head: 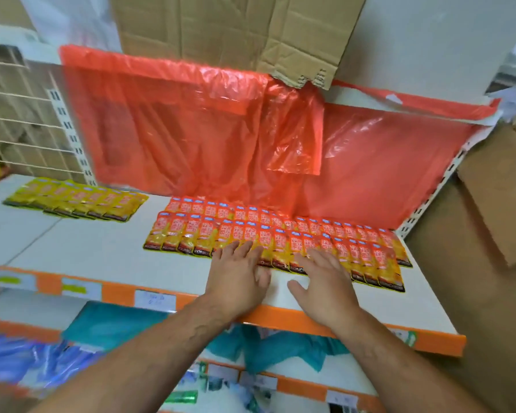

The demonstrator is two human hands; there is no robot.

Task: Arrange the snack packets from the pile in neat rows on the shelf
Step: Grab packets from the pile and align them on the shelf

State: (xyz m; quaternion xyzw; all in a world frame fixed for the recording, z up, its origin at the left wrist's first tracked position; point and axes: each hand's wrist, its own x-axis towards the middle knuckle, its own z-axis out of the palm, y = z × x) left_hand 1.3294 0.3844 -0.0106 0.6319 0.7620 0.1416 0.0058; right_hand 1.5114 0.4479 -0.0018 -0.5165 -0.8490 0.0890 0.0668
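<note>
Red-and-yellow snack packets [188,234] lie flat in two overlapping rows across the white shelf [81,248], from its middle to its right end. A separate short row of yellow packets [78,199] lies at the shelf's far left. My left hand [239,275] is flat on the shelf with straight fingers touching the lower edges of the front-row packets. My right hand [322,281] lies flat beside it, its fingertips also on the front row. Neither hand holds a packet. No loose pile is in view.
A red plastic sheet [191,129] hangs behind the rows from the shelf above. Flattened cardboard [227,28] leans at the top, and cardboard boxes [489,204] stand at the right. The shelf's orange front edge [280,315] carries price labels. Teal bags [113,323] fill the shelf below.
</note>
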